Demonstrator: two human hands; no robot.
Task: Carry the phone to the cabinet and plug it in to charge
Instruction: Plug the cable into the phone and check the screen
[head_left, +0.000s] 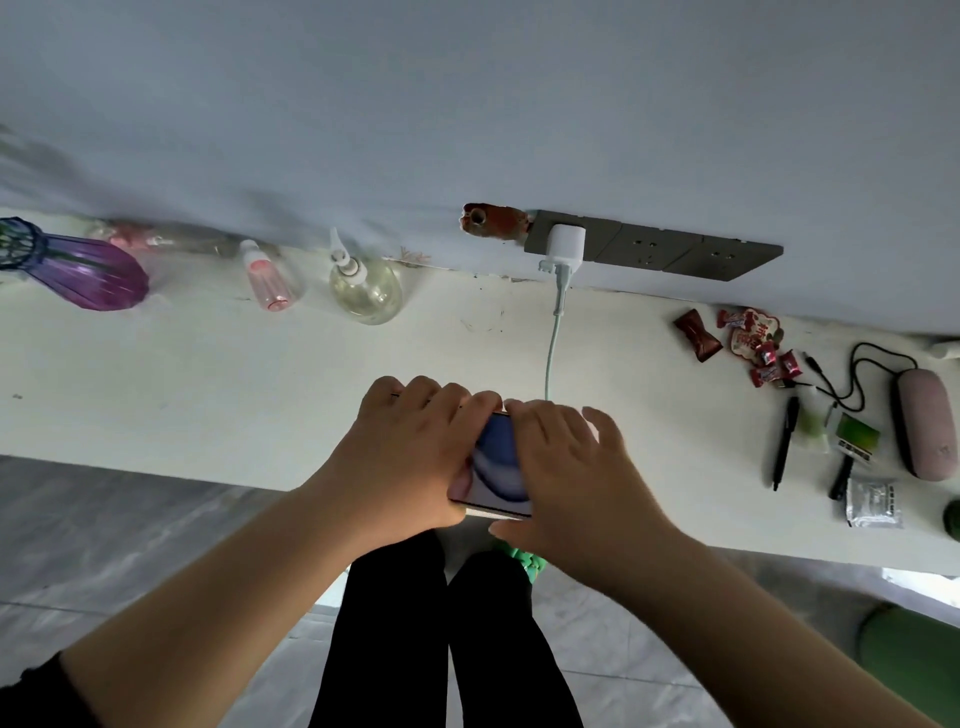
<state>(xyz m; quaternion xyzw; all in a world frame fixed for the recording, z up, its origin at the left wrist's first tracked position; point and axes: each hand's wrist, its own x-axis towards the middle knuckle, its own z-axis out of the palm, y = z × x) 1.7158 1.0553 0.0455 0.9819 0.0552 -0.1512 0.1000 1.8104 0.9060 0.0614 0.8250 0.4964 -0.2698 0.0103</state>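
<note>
Both forearms reach forward from the bottom edge over black-clad legs and a grey tiled floor. Left hand (410, 457) wraps the phone (496, 467) from its left side, fingers (441, 400) curled over the far end. Right hand (566, 467) lies over the phone's right edge, its fingers spread and only loosely bent, the thumb under the near corner; whether it truly grips I cannot tell. One phone shows, its lit screen blue and white, held flat just over the front half of the white desk (208, 374).

One pale cable (550, 358) runs from the fingers back to one white charger (566, 244), plugged into the leftmost of three grey wall sockets (654, 249).

On the left stand one purple vase (83, 270), one small pink bottle (267, 283) and one clear pump bottle (363, 286), all well apart from the hands. On the right lie a scatter of red sweets (748, 338), one black pen (782, 447), one pink case (924, 421) with a black cord (852, 374), and one silver sachet (872, 501). Nothing lies between the phone and the charger but the cable.
</note>
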